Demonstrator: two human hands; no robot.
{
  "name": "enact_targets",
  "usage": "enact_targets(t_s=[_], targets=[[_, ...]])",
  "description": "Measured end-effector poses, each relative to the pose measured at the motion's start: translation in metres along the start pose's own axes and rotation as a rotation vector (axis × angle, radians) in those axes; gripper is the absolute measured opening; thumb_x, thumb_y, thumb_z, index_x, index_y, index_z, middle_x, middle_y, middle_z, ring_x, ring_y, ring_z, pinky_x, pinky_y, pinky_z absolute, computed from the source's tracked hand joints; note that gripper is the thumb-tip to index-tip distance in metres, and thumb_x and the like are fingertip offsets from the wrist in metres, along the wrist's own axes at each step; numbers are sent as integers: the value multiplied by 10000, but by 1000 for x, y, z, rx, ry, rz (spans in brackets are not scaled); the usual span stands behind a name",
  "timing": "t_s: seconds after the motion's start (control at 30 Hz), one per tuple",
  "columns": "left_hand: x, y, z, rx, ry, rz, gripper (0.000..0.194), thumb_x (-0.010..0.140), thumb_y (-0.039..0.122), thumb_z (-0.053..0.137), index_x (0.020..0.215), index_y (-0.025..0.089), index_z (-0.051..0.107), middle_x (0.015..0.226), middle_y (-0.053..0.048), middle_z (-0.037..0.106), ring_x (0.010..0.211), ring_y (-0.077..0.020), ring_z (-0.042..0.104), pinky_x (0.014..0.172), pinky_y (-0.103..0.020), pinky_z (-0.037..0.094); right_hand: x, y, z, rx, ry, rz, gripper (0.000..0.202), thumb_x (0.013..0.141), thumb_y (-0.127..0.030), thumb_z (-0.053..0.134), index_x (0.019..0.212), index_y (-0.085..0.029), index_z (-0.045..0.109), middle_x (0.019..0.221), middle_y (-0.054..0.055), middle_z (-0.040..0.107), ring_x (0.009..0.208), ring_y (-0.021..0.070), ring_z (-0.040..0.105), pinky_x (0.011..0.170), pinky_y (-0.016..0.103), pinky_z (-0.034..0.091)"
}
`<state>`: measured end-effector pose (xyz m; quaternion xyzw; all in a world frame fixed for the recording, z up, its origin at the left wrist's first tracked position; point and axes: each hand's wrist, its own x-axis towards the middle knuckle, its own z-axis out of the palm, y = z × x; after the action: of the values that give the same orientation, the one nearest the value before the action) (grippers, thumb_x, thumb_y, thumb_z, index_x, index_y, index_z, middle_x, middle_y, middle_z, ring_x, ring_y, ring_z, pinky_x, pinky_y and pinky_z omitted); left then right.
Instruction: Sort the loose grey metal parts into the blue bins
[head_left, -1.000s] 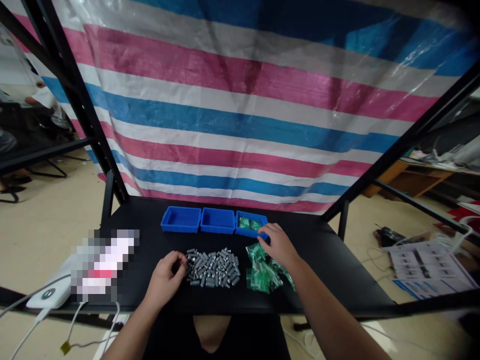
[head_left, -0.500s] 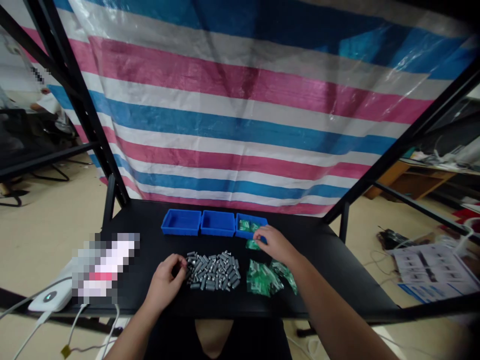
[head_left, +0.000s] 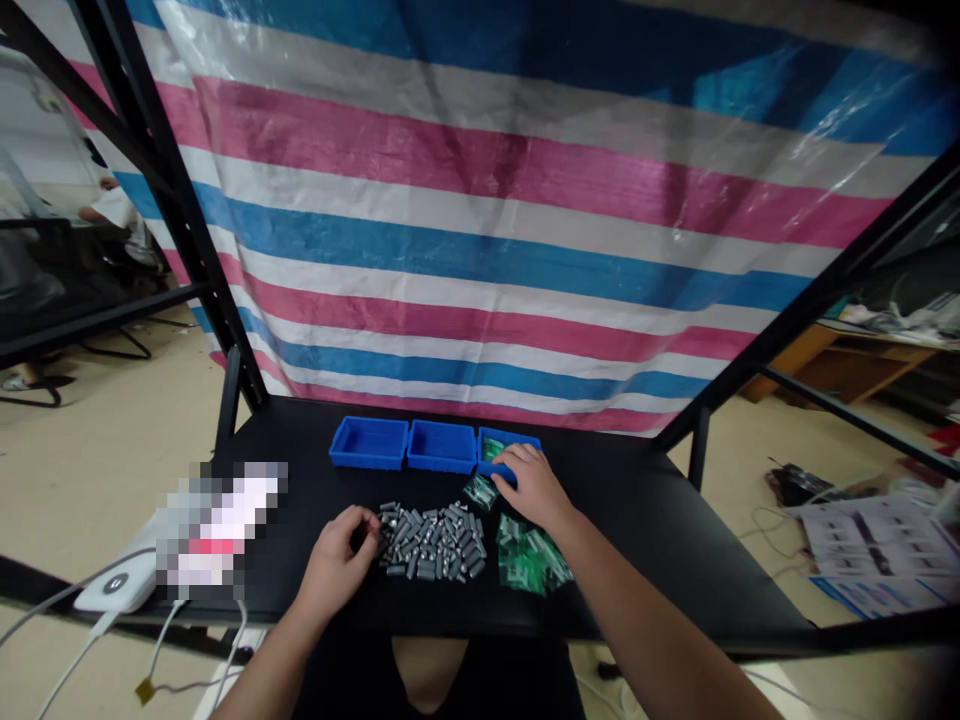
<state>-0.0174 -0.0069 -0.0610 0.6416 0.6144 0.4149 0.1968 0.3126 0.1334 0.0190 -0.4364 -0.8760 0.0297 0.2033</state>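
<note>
- Fingers (head_left: pixel 510 458) of my right hand (head_left: pixel 536 487) half-curl at 1 of 3 blue bins (head_left: pixel 442 446), near green packets (head_left: pixel 529 560); grip unclear.
- My left hand (head_left: pixel 339 560) curls loosely beside grey cylinders (head_left: pixel 433 542); hold unclear.

my left hand (head_left: pixel 343 558) low and curled, thumb and fingers nearly closing a ring, my right hand (head_left: pixel 531 485) farther forward, palm down (fingers bent, fingertips hard to make out), both bare forearms angling inward from the lower edge

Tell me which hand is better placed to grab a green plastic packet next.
Probably the right hand: it is nearer the green plastic packets, while the left hand is beside the grey cylinders.
</note>
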Motion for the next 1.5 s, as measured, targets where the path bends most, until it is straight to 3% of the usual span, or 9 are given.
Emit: enact_targets(t_s=[0.23,0.4,0.5,0.67,0.87,1.0,1.1,1.27,1.5], targets=[[-1,-2,-1,12,-1,3,157,936,338,518,900,228,624,873,-17,676,820,-187,636,726,-273,476,-14,-18,29,-14,-217,27,333,840,-298,677,1167,-243,711,1150,79,715,1055,260,640,923,361,487],[-1,-3,0,6,15,27,171,940,340,515,895,224,632,862,-20,679,823,-185,647,767,-277,488,-14,-18,29,-96,-210,71,229,814,-157,613,960,-269,750,929,33,751,914,220,676,781,295,503],[-1,-3,1,3,15,31,184,941,344,511,891,220,637,862,-28,685,825,-190,653,764,-278,498,-8,-11,6,-34,-33,95,213,869,-192,572,960,-280,743,947,22,758,867,199,692,780,290,516],[-1,-3,1,15,29,29,179,934,347,521,886,224,642,867,-29,691,827,-193,656,759,-280,501,1,19,-21,-8,418,144,286,951,-222,478,1082,-234,733,1158,75,729,1093,237,656,1024,382,479],[0,-4,1,4,31,39,154,925,314,527,884,224,645,867,-26,688,834,-192,651,771,-281,494,4,36,-4,-119,74,136,222,865,-221,571,983,-207,759,1100,94,744,1162,319,625,1062,510,450],[0,-4,1,1,16,26,162,933,323,521,892,223,642,870,-27,684,838,-191,649,777,-285,489,15,25,5,3,136,93,508,930,-290,523,1429,-196,538,1471,119,531,1322,278,526,1123,453,429],[-1,-5,1,-3,15,24,163,935,326,522,893,221,639,875,-26,681,839,-188,646,784,-283,485,20,22,15,30,153,99,624,955,-328,506,1544,-165,379,1579,139,393,1432,280,408,1170,457,377],[-1,-4,0,-5,10,24,170,939,341,526,889,220,635,864,-20,678,832,-184,643,782,-278,481,15,24,33,35,-143,43,425,1003,-338,446,1358,-178,616,1413,125,598,1361,272,508,1170,483,355],[-1,-2,0,-6,11,5,181,940,358,526,897,221,637,879,-18,684,831,-181,643,773,-271,485,-13,5,-5,84,-63,2,347,913,-353,603,1232,-231,663,1268,104,648,1178,263,593,1044,425,451]])
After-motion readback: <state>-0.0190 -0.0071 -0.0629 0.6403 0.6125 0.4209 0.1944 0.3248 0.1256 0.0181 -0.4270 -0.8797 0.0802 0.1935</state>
